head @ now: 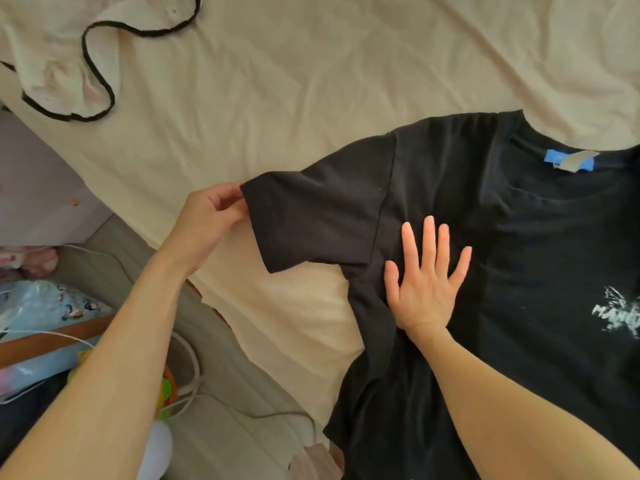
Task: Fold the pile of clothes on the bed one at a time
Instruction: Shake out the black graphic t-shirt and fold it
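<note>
Black T-shirt spread on the bed, one sleeve pulled out to the side.

The black T-shirt (502,237) lies front up on the cream sheet (277,81), with a blue neck label (568,160) and a white print (620,315) on the chest. The left hand (207,220) pinches the hem of the sleeve (311,220) between thumb and fingers, holding it stretched out. The right hand (424,282) rests flat on the shirt beside the armpit seam, fingers straight and spread. A cream garment with black trim (65,60) lies crumpled, well apart at the sheet's far corner.
</note>
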Available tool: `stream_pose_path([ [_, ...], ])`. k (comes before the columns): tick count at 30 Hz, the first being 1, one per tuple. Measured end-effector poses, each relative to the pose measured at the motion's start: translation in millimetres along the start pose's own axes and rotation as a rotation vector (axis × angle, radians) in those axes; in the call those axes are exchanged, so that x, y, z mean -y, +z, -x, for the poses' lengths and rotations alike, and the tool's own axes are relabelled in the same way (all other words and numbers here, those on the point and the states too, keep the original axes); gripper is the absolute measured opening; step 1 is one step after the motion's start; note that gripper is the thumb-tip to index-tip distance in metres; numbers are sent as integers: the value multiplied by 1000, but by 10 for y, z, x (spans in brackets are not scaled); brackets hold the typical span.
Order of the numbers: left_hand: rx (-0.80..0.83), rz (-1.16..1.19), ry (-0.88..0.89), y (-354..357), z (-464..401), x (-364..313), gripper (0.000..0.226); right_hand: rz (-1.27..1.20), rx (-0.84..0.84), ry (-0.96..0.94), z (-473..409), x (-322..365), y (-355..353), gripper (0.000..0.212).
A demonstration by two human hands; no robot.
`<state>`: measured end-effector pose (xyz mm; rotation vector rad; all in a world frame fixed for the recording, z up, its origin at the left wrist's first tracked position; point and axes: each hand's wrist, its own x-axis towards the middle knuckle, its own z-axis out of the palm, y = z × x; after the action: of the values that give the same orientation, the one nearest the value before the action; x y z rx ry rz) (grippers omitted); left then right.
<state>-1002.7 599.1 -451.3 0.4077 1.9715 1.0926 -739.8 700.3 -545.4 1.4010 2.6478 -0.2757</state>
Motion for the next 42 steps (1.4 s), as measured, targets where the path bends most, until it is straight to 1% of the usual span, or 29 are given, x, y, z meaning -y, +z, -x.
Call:
stream_pose_path([
  [2, -102, -29, 75, -42, -20, -60, 18, -4, -3, 6, -10, 8, -3, 61],
  [4, -184, -60, 160, -117, -56, -159, 23, -7, -2, 5, -5, 10, -3, 61],
  [6, -219, -98, 224, -152, -108, -261, 27, -3, -4, 5, -8, 10, -1, 61],
  [7, -238, -105, 226, -137, -137, -289, 26, 0, -3, 6, -12, 9, 0, 61],
  [8, -266, -85, 202, -105, -169, -299, 23, 4, -1, 6, -12, 7, 1, 61],
  [10, -327, 72, 51, -38, -197, -263, 17, 9, -6, 7, -15, 5, 6, 61],
  [11, -330, 178, -44, -13, -175, -224, 15, 10, -11, 8, -18, 4, 10, 61],
  [12, -306, 249, -119, 7, -123, -177, 19, 12, -13, 9, -20, 4, 14, 61],
  [13, -255, 273, -171, 24, -62, -123, 24, 15, -16, 10, -21, 5, 16, 61],
  [15, -133, 267, -208, 100, 79, -11, 27, 18, -21, 9, -25, 6, 16, 61],
  [16, -101, 270, -203, 164, 166, 41, 26, 13, -19, 8, -23, 6, 16, 61],
  [17, -110, 291, -190, 227, 251, 104, 27, 7, -19, 8, -19, 6, 18, 61],
  [20, -284, 396, -177, 393, 529, 260, 35, 6, -23, 6, -16, 5, 24, 61],
  [21, -279, 382, -191, 440, 610, 295, 39, 6, -24, 7, -17, 1, 23, 61],
  [23, -177, 223, -219, 518, 735, 342, 44, -2, -22, 4, -17, -3, 19, 61],
  [24, -141, 127, -209, 540, 776, 356, 40, -6, -19, 3, -14, -3, 16, 61],
  [25, -144, 56, -177, 546, 798, 365, 33, -8, -16, 4, -12, -4, 13, 61],
  [26, -182, -4, -122, 539, 805, 364, 25, -7, -15, 5, -10, -2, 11, 61],
  [28, -308, -95, 1, 494, 803, 303, 8, -5, -11, 8, -7, 6, 8, 61],
  [29, -355, -119, 55, 468, 798, 264, 5, -8, -9, 8, -8, 8, 5, 62],
  [31, -397, -171, 131, 447, 788, 206, 14, -14, -4, 9, -14, 10, 1, 62],
  [32, -405, -192, 135, 461, 785, 195, 14, -12, -1, 10, -15, 11, -2, 62],
  [35, -472, -186, 45, 533, 782, 265, 2, -2, 1, 16, -3, 18, -8, 62],
  [38, -522, -110, -102, 556, 786, 380, 4, -8, 0, 18, -10, 22, -13, 62],
  [40, -511, -142, -152, 536, 779, 406, 5, -11, 0, 17, -8, 17, -10, 62],
  [42, -465, -69, -172, 502, 734, 410, 5, -13, -6, 14, -4, 17, -3, 62],
])
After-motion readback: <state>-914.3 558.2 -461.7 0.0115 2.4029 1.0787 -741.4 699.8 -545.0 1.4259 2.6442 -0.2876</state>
